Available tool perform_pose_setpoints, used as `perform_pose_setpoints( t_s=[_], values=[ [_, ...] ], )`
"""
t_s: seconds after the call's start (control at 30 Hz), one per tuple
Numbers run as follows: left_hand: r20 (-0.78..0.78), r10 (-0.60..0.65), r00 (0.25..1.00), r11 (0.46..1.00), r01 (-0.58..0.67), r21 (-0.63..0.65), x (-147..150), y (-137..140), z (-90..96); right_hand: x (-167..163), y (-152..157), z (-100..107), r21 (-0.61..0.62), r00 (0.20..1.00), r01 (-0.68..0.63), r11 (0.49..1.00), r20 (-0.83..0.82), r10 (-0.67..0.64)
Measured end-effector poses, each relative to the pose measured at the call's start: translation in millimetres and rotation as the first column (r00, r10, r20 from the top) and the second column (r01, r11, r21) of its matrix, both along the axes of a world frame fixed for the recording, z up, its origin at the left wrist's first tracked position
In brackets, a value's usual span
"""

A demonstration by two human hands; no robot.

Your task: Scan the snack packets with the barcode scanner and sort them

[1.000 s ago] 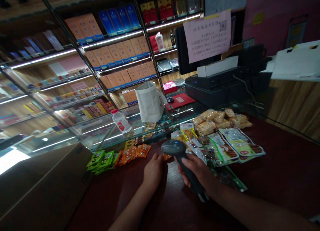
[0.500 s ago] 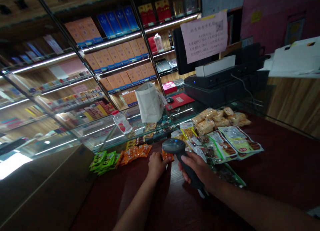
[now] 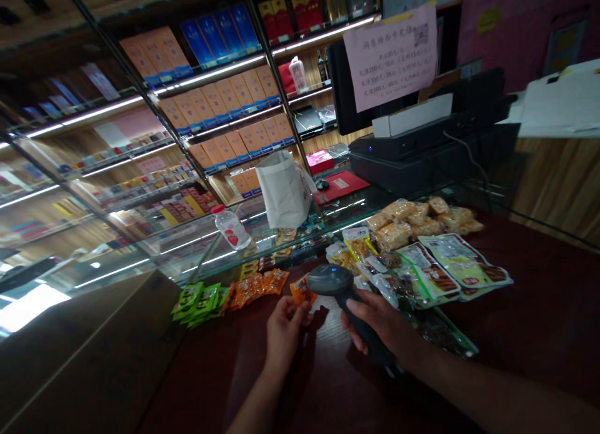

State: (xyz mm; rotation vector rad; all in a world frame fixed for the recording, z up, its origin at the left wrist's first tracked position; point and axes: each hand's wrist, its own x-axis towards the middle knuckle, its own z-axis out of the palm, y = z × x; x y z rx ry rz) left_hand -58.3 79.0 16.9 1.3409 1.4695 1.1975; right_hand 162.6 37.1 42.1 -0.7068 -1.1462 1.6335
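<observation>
My right hand [image 3: 379, 321] is wrapped round the handle of a dark barcode scanner [image 3: 330, 279], whose head points left and shows a small blue light. Just left of that head, my left hand [image 3: 285, 328] pinches a small orange snack packet [image 3: 302, 290] by its lower edge; the scanner head partly covers the packet. Beyond my left hand lies a row of similar orange packets [image 3: 255, 290], with green packets [image 3: 199, 302] at its left end. Close behind the scanner are larger bagged snacks [image 3: 429, 274], some green and white, and a pile of wrapped bread-like pieces [image 3: 398, 234].
An open cardboard box [image 3: 94, 353] stands at the left. On the glass counter [image 3: 210, 256] are a red-capped bottle [image 3: 231, 227] and a white bag [image 3: 284, 190]. A register with a screen and pink notice [image 3: 394, 59] stands at the back right, before stocked shelves.
My left hand has lifted and turned the orange packet, which now shows more of its face beside the scanner head. The view has shifted slightly; my right hand still grips the scanner.
</observation>
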Motion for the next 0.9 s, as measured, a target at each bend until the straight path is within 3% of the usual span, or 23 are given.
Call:
perform_pose_setpoints(
  t_s=[0.27, 0.5, 0.73, 0.9],
  values=[
    [0.064, 0.082, 0.995, 0.997, -0.081, -0.008, -6.5, 5.1, -1.3, -2.9, 0.9, -6.0, -0.025, 0.999, 0.012, 1.0, 0.042, -0.011],
    [0.105, 0.07, 0.992, 0.998, -0.069, -0.011, -4.2, 4.4, -3.0, -4.2, -1.6, -5.8, -0.024, 0.997, -0.022, 0.999, 0.069, 0.023],
    [-0.022, 0.045, 0.999, 0.999, -0.045, -0.029, -3.6, 1.8, 0.9, -4.9, -0.8, -9.8, -0.008, 0.997, -0.042, 0.999, 0.062, 0.042],
    [0.049, 0.05, 0.998, 0.999, -0.049, -0.006, -2.9, 1.1, -0.7, -5.3, -1.2, -10.1, -0.003, 0.997, -0.048, 0.999, 0.066, 0.048]
  ],
)
